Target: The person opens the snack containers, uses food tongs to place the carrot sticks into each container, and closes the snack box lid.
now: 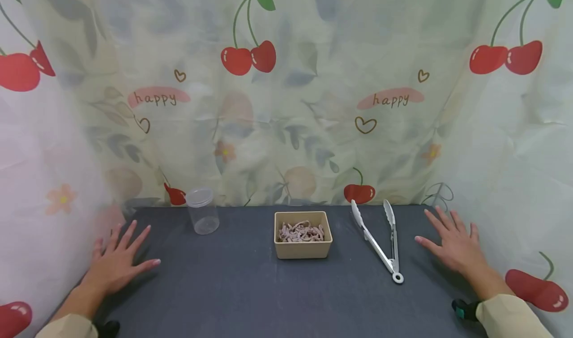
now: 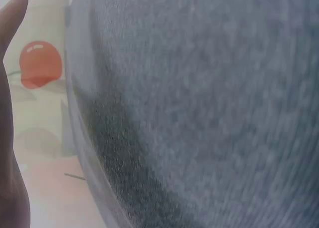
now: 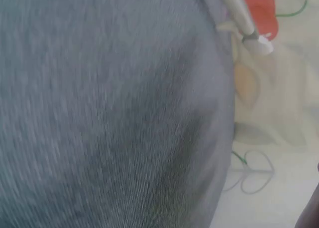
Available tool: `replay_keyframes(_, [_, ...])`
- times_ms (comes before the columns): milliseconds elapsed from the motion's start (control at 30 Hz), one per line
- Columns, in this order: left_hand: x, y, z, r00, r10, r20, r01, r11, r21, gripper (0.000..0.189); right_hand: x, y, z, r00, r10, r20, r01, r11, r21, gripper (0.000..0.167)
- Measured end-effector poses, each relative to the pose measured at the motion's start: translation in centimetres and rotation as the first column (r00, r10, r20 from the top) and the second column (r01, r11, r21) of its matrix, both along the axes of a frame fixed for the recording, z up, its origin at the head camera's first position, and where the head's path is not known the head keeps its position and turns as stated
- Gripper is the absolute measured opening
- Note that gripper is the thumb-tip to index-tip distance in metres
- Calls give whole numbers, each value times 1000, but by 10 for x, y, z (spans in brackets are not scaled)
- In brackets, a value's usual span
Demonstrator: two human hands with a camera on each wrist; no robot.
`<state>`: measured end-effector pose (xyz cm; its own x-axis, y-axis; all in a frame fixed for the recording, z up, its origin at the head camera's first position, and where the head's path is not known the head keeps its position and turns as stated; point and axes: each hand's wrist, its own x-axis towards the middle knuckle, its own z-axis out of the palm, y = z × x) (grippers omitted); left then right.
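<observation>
My left hand is held with fingers spread at the left side of the dark table, holding nothing. On the opposite side my right hand is spread too, with nothing in it. Nearest to the right hand lie silver tongs, arms apart, their ring end toward me; part of the tongs shows in the right wrist view. A clear lidded plastic jar stands at the back left, beyond the left hand. Between jar and tongs sits a beige box with a heap of thin purplish-grey strips or bands inside.
The dark tabletop ends at a printed curtain with cherries and hearts at the back. Curtain sides also close in on the left and right, close by both hands.
</observation>
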<state>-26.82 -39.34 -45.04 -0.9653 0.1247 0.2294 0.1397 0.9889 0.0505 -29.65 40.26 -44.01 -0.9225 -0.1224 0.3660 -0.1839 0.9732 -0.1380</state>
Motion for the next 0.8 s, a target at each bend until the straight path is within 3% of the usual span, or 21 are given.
replay_keyframes(200, [2,8,0,990,-86,-109,88,996,14,96,5,-10,1,997,21,-70,-27,996,-88,85])
replay_keyframes(333, [2,13,0,979,-111,-173,123,991,60,93,7,-20,2,988,73,-134,-95,982,-165,80])
replay_keyframes(433, [1,17,0,972,-115,-205,141,983,119,91,9,-29,3,977,126,-172,-167,953,-251,76])
replay_keyframes(567, [-2,25,4,969,-101,-226,150,965,216,88,12,-44,10,977,149,-152,-196,910,-366,75])
replay_keyframes(667, [-4,32,9,972,-76,-221,147,934,327,84,14,-57,15,980,145,-136,-190,886,-423,74])
replay_keyframes(800, [-5,40,15,976,-54,-211,154,855,494,74,16,-74,18,977,143,-159,-202,862,-465,70])
